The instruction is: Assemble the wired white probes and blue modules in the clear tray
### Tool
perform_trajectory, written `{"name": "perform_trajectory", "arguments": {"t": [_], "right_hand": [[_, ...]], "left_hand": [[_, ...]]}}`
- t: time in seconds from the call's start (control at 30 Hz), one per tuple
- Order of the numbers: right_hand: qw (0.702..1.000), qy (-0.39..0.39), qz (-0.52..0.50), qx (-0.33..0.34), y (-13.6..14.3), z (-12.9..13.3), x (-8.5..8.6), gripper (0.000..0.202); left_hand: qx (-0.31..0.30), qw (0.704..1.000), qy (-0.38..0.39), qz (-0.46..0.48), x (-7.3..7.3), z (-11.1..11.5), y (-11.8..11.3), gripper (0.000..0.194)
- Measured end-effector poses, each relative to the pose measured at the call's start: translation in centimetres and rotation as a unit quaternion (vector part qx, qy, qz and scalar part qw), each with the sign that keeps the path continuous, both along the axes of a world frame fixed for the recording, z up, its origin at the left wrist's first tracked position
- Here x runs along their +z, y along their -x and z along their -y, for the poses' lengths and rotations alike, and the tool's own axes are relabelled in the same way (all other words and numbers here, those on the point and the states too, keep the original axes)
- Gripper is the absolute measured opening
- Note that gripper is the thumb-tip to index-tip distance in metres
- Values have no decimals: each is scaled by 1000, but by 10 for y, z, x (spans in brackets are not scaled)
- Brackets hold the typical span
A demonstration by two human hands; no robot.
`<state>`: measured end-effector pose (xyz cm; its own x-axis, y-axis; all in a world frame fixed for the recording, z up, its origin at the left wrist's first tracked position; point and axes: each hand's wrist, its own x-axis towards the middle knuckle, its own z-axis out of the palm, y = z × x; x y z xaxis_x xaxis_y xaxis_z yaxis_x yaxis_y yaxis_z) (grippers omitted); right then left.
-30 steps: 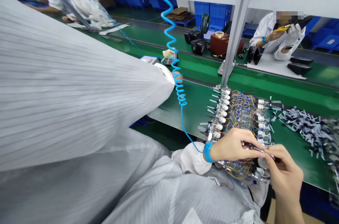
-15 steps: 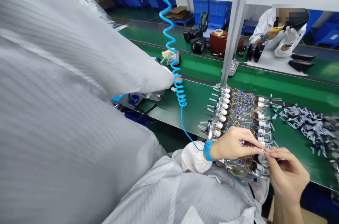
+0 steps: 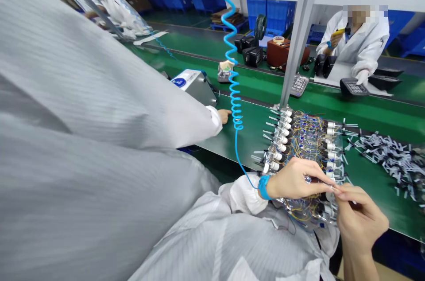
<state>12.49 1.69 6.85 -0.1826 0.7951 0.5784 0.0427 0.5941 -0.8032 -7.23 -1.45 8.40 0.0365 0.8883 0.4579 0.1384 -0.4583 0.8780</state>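
Note:
My left hand [image 3: 297, 179], with a blue band [image 3: 264, 187] at its wrist, pinches a small whitish piece between thumb and finger. My right hand [image 3: 360, 212] meets it fingertip to fingertip, closed on the same spot; the fingers mostly hide the piece. Both hands are over the near right part of a row of clear assemblies [image 3: 303, 139] with white cylindrical ends and yellow and blue wires. Right of them lies a pile of black parts with pale strips [image 3: 387, 157].
A blue coiled cord [image 3: 235, 90] hangs from above to my left wristband. A metal post [image 3: 300, 33] stands behind the assemblies. A grey-sleeved co-worker [image 3: 166, 117] is close on the left, beside a grey device [image 3: 195, 86]. Another person [image 3: 361, 46] works across the line.
The neighbour's sleeve has shifted, uncovering the grey device and showing more of a hand. The person across has lowered a dark display unit to the table. My hands keep their pinch.

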Motion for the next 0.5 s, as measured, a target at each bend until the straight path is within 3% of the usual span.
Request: {"name": "perform_trajectory", "arguments": {"t": [0.2,0.37,0.5], "right_hand": [[999,31,-20,27,5,-5,12,17],[997,29,-42,66,-2,-6,4,20],[999,17,-46,20,-5,-1,0,20]], "left_hand": [[15,1000,-17,-2,1,3,3,27],[4,1000,-2,-20,4,5,1,25],[-17,999,14,-36,7,5,-2,21]]}}
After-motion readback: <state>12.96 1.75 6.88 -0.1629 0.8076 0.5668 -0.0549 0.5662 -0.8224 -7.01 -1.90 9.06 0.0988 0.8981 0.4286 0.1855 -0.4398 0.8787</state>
